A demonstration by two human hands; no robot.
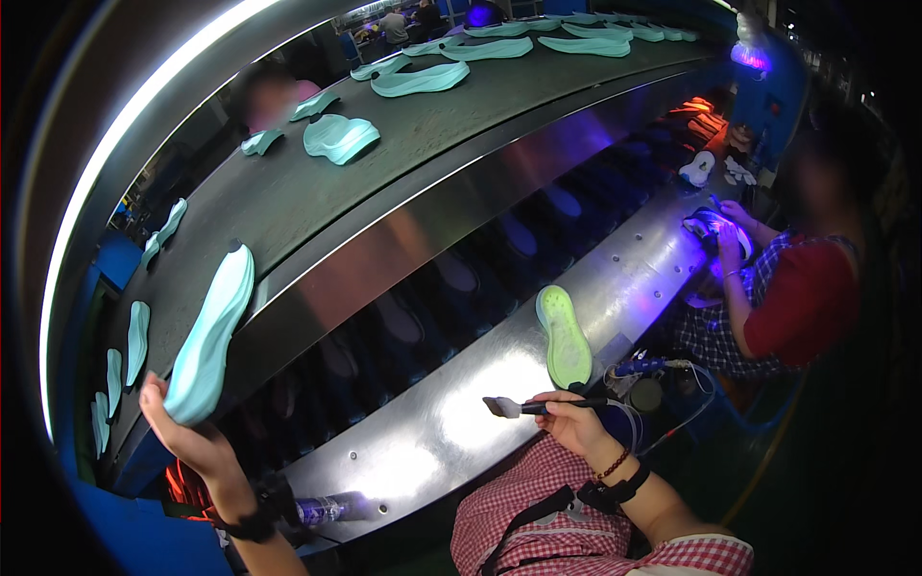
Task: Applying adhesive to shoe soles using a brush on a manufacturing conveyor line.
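Note:
At the left, my left hand point(184, 430) grips the lower end of a mint-green shoe sole point(213, 336). That sole is tilted upward over the near edge of the dark conveyor belt point(288, 226). In my right hand point(573, 424) is a flat brush point(509, 407) with a dark handle, its bristles pointing left above the metal worktop point(423, 451). A yellow-green sole point(565, 336) lies on the worktop just beyond my right hand, apart from the brush.
More mint soles point(342, 139) lie along the belt. Below it, a shelf holds several dim soles point(456, 273). At the right, a co-worker point(797, 298) handles a shoe part point(715, 228) under purple light. A dark cup point(645, 395) stands by the worktop's near edge.

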